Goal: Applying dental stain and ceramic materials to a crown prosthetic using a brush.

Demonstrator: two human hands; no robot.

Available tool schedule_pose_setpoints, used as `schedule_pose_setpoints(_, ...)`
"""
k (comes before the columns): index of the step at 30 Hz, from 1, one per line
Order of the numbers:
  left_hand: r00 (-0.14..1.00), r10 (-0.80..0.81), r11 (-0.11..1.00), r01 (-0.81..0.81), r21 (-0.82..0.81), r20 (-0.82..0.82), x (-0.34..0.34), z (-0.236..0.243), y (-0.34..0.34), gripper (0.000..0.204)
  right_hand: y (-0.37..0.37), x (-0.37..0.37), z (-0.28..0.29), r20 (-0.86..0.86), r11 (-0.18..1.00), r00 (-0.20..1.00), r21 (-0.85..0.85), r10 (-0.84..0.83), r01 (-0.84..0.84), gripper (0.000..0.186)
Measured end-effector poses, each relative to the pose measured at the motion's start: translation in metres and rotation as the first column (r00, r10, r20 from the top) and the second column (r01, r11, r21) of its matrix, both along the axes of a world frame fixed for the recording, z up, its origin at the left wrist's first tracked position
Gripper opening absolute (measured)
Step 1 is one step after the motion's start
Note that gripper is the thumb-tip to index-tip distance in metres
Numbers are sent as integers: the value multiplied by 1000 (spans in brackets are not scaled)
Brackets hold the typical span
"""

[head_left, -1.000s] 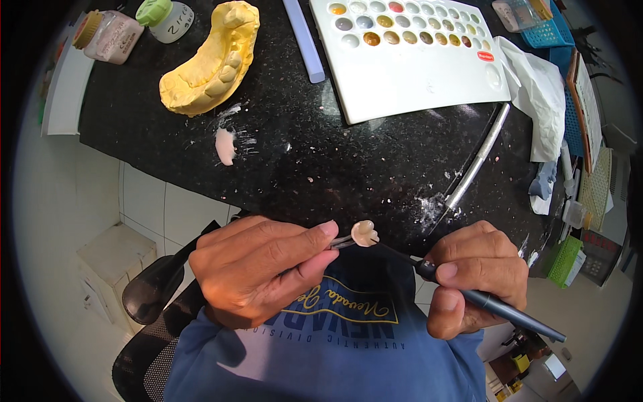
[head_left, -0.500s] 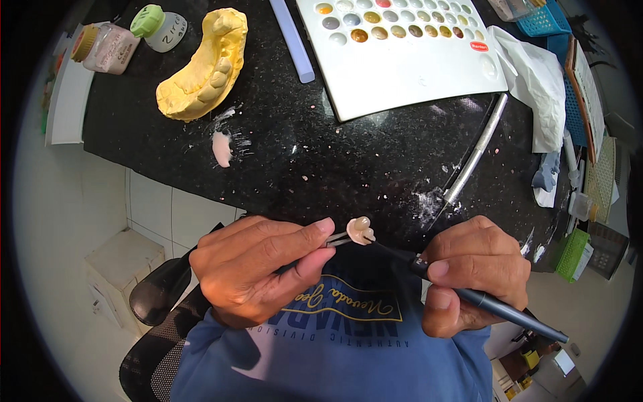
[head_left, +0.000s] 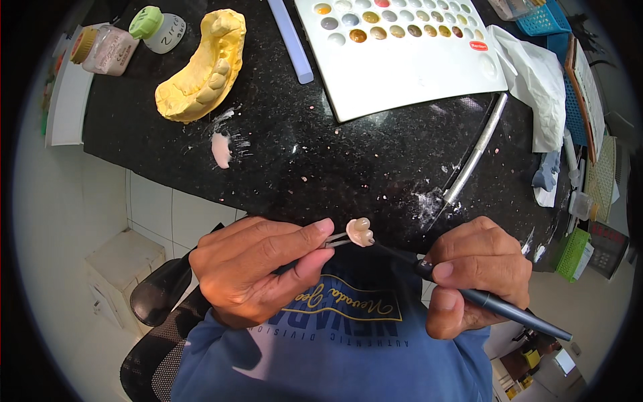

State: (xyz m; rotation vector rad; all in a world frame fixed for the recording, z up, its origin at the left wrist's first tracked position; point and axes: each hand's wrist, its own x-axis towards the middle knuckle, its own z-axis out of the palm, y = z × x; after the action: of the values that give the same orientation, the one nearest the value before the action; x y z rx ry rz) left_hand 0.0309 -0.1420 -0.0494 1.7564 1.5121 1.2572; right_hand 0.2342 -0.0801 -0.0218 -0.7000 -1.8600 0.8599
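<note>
Between the fingers and thumb of my left hand (head_left: 258, 268) is a pair of metal tweezers (head_left: 339, 238). Their tips hold a small dental piece (head_left: 360, 232), with tooth-coloured crowns on a pink base, above my lap just off the bench edge. My right hand (head_left: 482, 275) is closed round a slim brush (head_left: 516, 315) with a dark blue handle. The brush's thin dark end points left, and its tip is at the lower right side of the dental piece. Whether the tip touches it is too small to tell.
A yellow dental cast (head_left: 204, 74) and a smear of pink paste (head_left: 220, 150) are on the black bench. Behind are a white palette (head_left: 415, 77) with coloured wells, a lavender bar (head_left: 292, 43) and two jars. White tissue (head_left: 539, 100) and a metal tube (head_left: 477, 151) are at right.
My right hand and the brush have shifted very slightly right and down. The dental piece has moved or turned a little in the tweezers, and my left hand stays put.
</note>
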Motion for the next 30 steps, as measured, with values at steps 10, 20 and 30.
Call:
schedule_pose_setpoints(10, 998, 10, 998, -6, -59, 66, -1, 2, -2, 26, -4, -1, -7, -109, 995, 989, 6, -97, 98, 13)
schedule_pose_setpoints(20, 847, 44, 911, 184, -370, 529, 2, 17, -6, 17, -12, 20, -3, -56, 986, 984, 9, -167, 168, 24)
schedule_pose_setpoints(30, 413, 226, 793, 448, -414, 882, 6, 6, -9, 18, -11, 9, -11, -117, 989, 987, 83, -114, 124, 23)
